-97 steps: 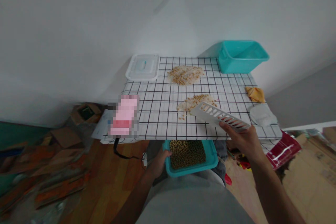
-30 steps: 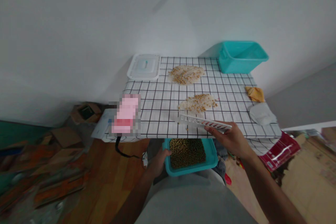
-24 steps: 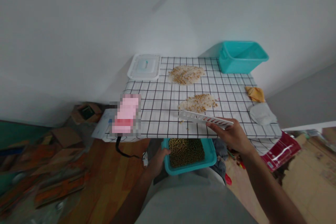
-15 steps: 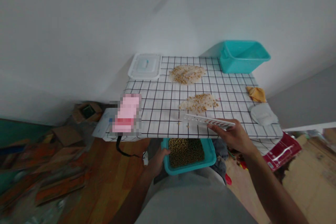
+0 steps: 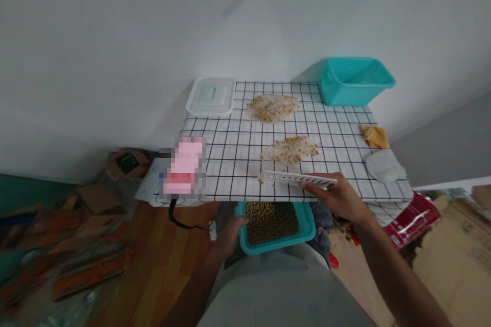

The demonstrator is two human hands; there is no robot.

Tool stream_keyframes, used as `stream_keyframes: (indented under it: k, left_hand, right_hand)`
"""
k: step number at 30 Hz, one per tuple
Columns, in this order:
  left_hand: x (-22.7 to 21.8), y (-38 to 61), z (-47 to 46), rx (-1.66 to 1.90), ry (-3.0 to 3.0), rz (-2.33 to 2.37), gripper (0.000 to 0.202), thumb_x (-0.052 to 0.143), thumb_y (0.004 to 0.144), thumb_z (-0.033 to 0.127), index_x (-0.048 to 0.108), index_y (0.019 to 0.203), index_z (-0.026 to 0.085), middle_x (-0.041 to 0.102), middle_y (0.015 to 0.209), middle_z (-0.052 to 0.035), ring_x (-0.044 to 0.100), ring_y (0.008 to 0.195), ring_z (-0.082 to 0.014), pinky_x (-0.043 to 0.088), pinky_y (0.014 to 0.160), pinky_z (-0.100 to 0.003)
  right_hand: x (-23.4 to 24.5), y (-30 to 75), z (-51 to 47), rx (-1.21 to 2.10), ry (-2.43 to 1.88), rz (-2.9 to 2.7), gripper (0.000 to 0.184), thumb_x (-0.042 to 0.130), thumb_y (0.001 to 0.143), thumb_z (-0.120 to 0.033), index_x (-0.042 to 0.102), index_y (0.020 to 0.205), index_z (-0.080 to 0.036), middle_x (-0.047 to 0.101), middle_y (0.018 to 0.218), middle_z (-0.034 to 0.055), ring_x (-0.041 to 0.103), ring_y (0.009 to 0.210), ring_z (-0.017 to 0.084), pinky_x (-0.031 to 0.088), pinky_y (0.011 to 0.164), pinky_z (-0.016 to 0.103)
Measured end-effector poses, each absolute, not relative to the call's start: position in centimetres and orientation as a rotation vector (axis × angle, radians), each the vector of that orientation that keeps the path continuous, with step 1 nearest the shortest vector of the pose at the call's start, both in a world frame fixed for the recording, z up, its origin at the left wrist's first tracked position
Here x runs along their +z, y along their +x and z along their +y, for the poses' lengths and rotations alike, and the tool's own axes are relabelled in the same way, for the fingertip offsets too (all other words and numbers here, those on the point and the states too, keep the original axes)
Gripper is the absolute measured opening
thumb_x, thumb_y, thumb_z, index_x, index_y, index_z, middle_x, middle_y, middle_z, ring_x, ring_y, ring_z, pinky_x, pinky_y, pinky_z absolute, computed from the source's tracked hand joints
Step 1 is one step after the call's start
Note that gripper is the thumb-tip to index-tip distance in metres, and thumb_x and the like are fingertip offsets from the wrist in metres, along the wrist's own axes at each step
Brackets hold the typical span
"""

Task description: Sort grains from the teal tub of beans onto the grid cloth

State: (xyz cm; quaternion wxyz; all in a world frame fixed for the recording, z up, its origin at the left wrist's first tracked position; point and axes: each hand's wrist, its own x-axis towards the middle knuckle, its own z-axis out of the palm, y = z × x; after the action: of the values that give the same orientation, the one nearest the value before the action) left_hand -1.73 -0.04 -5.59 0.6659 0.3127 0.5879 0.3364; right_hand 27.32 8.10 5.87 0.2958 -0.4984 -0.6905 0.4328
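Observation:
My right hand [image 5: 333, 194] is closed on one end of a white slotted plastic strip [image 5: 284, 178], which stands on its edge near the table's front. Just beyond the strip lies a pile of soybeans mixed with white grains [image 5: 290, 150]. A second such pile [image 5: 273, 108] sits farther back, and a few loose beans lie at the strip's left end. Below the table edge, my left hand [image 5: 232, 232] grips the left rim of a teal tub [image 5: 282, 248]. Yellow and dark green beans [image 5: 273, 222] are inside it.
The table [image 5: 226, 163] has a white black-gridded cloth. On it are a white lid [image 5: 210, 97], a teal bin [image 5: 355, 84], a yellow cloth [image 5: 375, 136], a white pouch-like item [image 5: 384, 166] and a blurred pink object [image 5: 184, 165]. Cardboard [image 5: 456, 260] lies at right.
The strip in my right hand has shifted slightly left and toward the front edge, and lies more level. My left hand and the tub have stayed in place.

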Motion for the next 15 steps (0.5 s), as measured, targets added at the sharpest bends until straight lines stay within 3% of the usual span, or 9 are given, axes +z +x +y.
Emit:
stream_keyframes:
  k: [6,15]
  left_hand:
    - [-6.3,-2.0,-0.3,0.747,0.531,1.248,0.023,0.056,0.077,0.035,0.064,0.091,0.017,0.069,0.076,-0.0022,0.063,0.084,-0.0243,0.047,0.079,-0.035]
    - [-5.8,-1.8,0.2,0.752,0.494,1.226,0.030,0.057,0.075,0.035,0.062,0.099,0.018,0.072,0.083,-0.0031,0.066,0.087,-0.0255,0.050,0.080,-0.036]
  right_hand:
    - [6.5,26.7,8.1,1.188,-1.299,-1.887,0.031,0.057,0.088,-0.040,0.070,0.112,-0.025,0.074,0.099,0.0012,0.069,0.083,0.021,0.056,0.069,0.031]
    - [6.3,29.4,6.0,1.158,-1.377,-1.778,0.026,0.062,0.084,-0.038,0.074,0.103,-0.025,0.074,0.097,0.0014,0.070,0.086,0.025,0.059,0.073,0.034]
